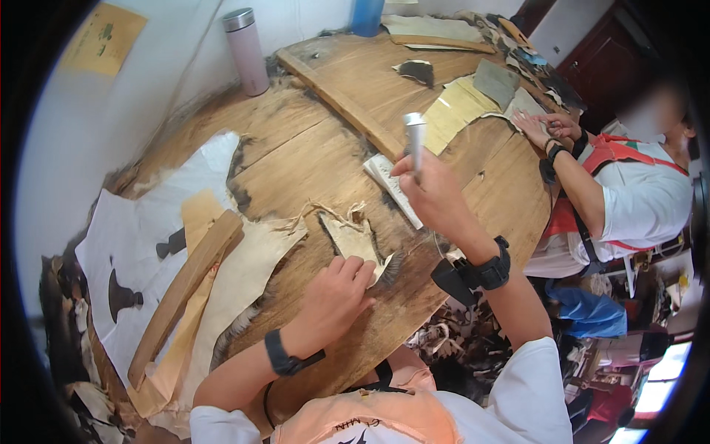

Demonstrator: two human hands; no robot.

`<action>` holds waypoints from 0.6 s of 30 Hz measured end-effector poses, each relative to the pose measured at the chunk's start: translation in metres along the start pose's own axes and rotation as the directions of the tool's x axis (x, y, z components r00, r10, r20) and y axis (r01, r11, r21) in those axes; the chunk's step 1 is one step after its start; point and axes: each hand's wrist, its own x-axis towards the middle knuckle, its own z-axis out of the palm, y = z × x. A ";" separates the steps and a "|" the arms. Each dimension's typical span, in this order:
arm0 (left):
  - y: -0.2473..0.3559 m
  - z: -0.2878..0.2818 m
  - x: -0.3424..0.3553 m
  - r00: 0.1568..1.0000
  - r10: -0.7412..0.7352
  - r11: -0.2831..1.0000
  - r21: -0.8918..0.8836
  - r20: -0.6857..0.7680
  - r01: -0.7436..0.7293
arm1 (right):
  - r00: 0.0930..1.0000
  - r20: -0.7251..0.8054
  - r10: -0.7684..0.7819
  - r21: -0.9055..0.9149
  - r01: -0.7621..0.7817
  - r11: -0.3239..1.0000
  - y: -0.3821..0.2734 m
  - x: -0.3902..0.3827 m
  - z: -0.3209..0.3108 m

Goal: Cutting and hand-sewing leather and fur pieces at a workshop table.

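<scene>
A small piece of fur hide (pixel 353 235) lies skin side up on the wooden table, with ragged upper edges and dark fur along its right side. My left hand (pixel 333 294) presses on its near edge, the fingers bent and closed over it. Above the table and farther right, my right hand (pixel 436 194) is closed round a white-and-silver rod (pixel 416 137) that stands up from the fist. Its lower end is hidden in the hand, so its kind does not show. Beneath that hand lies a long white strip (pixel 393 191) with markings.
A wooden bar (pixel 336 103) crosses the table beyond my hands. At left, another wooden bar (pixel 185 296) weighs down paper patterns (pixel 111 229) and a larger hide (pixel 248 270). A pink flask (pixel 246 55) stands by the wall. A co-worker (pixel 629 185) handles pieces at right.
</scene>
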 end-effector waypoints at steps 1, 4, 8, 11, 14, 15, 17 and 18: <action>-0.003 0.004 0.001 1.000 0.001 0.999 0.053 -0.006 -0.001 | 0.997 0.030 -0.074 -0.132 0.078 0.988 0.002 0.003 0.007; -0.013 0.000 -0.011 0.998 0.053 0.993 0.105 0.040 -0.057 | 0.975 0.115 -0.189 -0.193 0.208 0.959 0.007 0.009 0.033; -0.033 -0.039 -0.053 0.990 -0.129 0.990 -0.063 -0.061 0.125 | 0.961 0.273 -0.044 -0.173 0.094 0.981 0.011 0.020 0.063; -0.036 -0.058 -0.081 0.876 -0.392 0.917 -0.045 -0.281 0.396 | 0.920 0.387 0.065 -0.182 0.007 0.983 0.015 0.026 0.087; -0.029 -0.058 -0.093 0.733 -0.622 0.783 -0.243 -0.276 0.573 | 0.965 0.260 -0.021 -0.283 0.097 0.954 0.025 0.027 0.106; -0.027 -0.057 -0.093 0.671 -0.705 0.707 -0.297 -0.229 0.641 | 0.961 0.270 -0.059 -0.254 0.130 0.958 0.029 0.026 0.110; -0.024 -0.056 -0.091 0.651 -0.728 0.684 -0.296 -0.216 0.667 | 0.979 0.198 -0.039 -0.273 0.094 0.957 0.037 0.026 0.115; -0.024 -0.055 -0.088 0.649 -0.736 0.673 -0.310 -0.192 0.672 | 0.978 0.203 -0.050 -0.276 0.106 0.955 0.040 0.027 0.117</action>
